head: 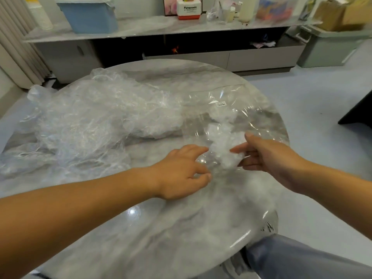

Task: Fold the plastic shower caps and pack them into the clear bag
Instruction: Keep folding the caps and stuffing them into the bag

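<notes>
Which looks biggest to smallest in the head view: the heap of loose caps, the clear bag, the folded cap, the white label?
1. heap of loose caps
2. clear bag, its see-through edges are hard to trace
3. folded cap
4. white label
</notes>
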